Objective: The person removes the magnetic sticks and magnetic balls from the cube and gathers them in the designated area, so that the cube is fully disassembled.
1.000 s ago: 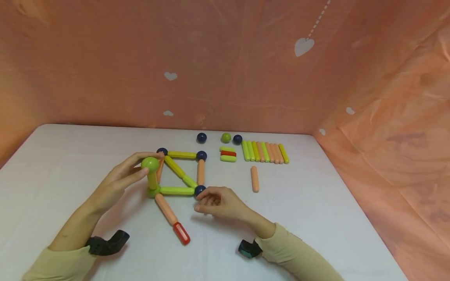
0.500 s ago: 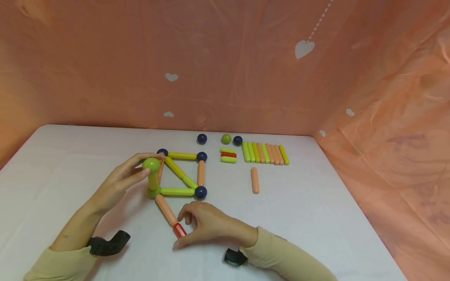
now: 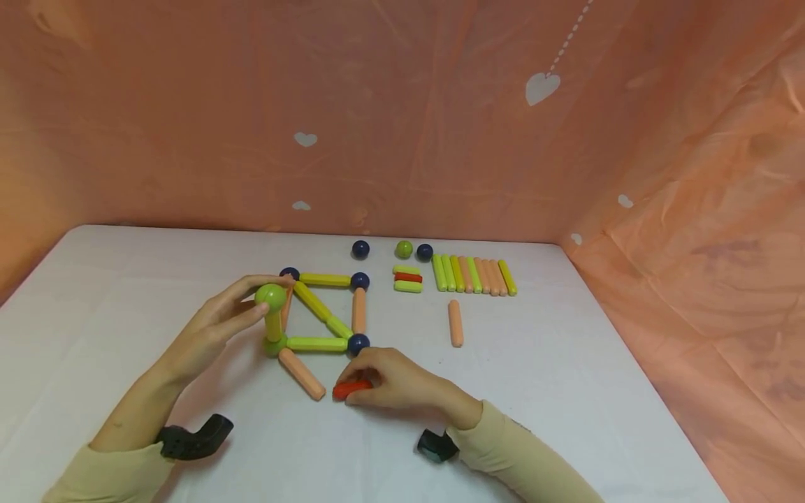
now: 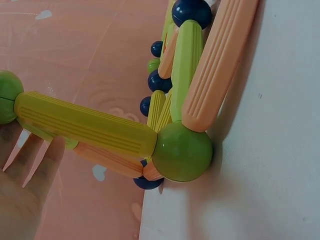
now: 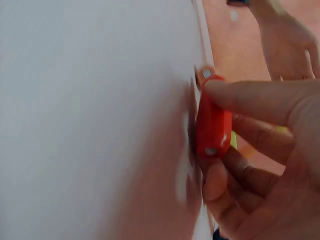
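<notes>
My left hand (image 3: 216, 318) steadies a light-green ball (image 3: 271, 296) on top of an upright yellow stick (image 4: 85, 120), thumb on one side and fingers on the other. That stick rises from a lower green ball (image 4: 183, 151) at the corner of a square frame of sticks and dark-blue balls. My right hand (image 3: 396, 377) pinches a short red magnetic stick (image 5: 215, 120) between thumb and fingers, low over the table. A peach stick (image 3: 302, 374) runs forward from the lower green ball; its free end is close to the red stick but apart from it.
Blue and green loose balls (image 3: 404, 249) lie at the back. A row of several long sticks (image 3: 474, 273) and a few short sticks (image 3: 408, 278) are right of the frame. One peach stick (image 3: 455, 323) lies alone. A peach curtain (image 3: 402, 126) hangs behind the white table (image 3: 553, 391).
My right hand moved from the frame's front blue corner to the red stick, gripped it and pulled it off the peach stick's end, to the right. My left hand stayed put.
</notes>
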Demonstrator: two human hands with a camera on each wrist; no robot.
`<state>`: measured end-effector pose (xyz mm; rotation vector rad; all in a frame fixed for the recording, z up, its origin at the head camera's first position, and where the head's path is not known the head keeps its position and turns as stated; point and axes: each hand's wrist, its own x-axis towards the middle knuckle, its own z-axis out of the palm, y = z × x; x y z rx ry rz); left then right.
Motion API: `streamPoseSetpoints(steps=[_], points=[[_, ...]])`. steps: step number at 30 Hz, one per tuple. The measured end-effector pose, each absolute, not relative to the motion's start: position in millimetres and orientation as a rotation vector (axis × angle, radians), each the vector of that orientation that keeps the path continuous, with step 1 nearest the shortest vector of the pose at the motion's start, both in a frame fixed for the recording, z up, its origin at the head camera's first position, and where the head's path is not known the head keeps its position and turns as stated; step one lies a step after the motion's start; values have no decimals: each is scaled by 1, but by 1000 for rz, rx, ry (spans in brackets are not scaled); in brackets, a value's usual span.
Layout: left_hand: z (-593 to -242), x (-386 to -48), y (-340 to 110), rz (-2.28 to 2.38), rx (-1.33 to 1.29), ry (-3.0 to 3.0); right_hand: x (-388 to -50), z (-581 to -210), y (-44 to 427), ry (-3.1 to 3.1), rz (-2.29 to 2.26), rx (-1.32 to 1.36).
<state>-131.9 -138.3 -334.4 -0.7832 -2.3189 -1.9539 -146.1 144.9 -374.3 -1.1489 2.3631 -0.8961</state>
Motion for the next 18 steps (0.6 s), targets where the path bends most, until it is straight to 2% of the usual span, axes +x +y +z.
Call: streamPoseSetpoints(steps=[5,11,18], points=[[-334,-132,-138,-1941,-771,-2333,-160,-374,166,2360,-1124,-1038],[-334,-133,-138,-1931,-765,-2334,-183,-373,188,2410,-1344,-707],[-334,-133,-138,-1951,-762,-2339,-207,-371,202,2545,-1333,-479]])
